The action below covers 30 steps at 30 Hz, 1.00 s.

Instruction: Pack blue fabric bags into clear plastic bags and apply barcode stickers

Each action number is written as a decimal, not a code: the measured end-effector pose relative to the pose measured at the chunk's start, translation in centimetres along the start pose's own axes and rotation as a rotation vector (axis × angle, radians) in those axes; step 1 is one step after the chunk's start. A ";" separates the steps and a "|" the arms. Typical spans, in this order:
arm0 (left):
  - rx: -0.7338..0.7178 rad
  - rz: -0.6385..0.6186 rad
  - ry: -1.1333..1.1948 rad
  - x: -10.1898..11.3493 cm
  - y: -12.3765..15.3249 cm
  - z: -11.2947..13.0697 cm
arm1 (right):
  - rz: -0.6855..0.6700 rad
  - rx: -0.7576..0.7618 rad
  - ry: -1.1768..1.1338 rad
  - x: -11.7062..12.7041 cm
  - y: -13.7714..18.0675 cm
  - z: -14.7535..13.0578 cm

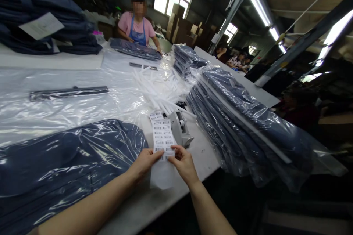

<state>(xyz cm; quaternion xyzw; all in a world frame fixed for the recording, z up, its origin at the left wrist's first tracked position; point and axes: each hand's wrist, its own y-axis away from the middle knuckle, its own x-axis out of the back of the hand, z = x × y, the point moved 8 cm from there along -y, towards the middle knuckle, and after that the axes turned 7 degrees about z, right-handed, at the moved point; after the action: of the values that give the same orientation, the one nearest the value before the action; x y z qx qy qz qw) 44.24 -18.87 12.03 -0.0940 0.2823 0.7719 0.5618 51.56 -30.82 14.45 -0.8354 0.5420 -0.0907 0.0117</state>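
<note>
White barcode label strip [162, 136] hangs pinched between both my hands at its lower end: my left hand [145, 162] grips the left edge with thumb and forefinger, my right hand [184, 163] pinches the right edge, both closed on the paper. It runs up from my fingers toward the small grey label dispenser [180, 126] on the white table [154, 205]. I judge the strip light, thin and floppy, easy to crease or tear, its stickers likely tacky once peeled, so the edges near a label's corner seem the best hold. Just left of my forearm lies a navy garment in a clear plastic bag [66, 165], glossy and probably slippery. To the right sits a stack of bagged garments [242, 117]; white plastic strips [154, 84] lie scattered beyond the dispenser. A person in a pink shirt [137, 25] works at the far end.
</note>
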 end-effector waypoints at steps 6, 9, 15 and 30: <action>0.021 0.050 0.095 -0.4 -1.2 0.7 | 0.004 0.182 0.197 0.1 -1.2 -1.4; 0.024 0.090 0.080 -0.5 -2.1 0.9 | 0.048 0.494 0.318 0.7 -0.4 -3.8; 0.017 0.080 0.044 -0.8 -2.3 1.9 | 0.096 0.548 0.286 0.9 -0.8 -4.0; 0.029 0.099 0.026 0.1 -3.5 2.2 | 0.249 0.853 0.445 1.1 -0.2 -5.4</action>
<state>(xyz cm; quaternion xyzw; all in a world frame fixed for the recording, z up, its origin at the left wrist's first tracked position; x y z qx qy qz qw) 47.84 -16.85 12.62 -0.0819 0.3048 0.7933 0.5207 51.25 -31.31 19.92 -0.6456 0.5415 -0.4785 0.2470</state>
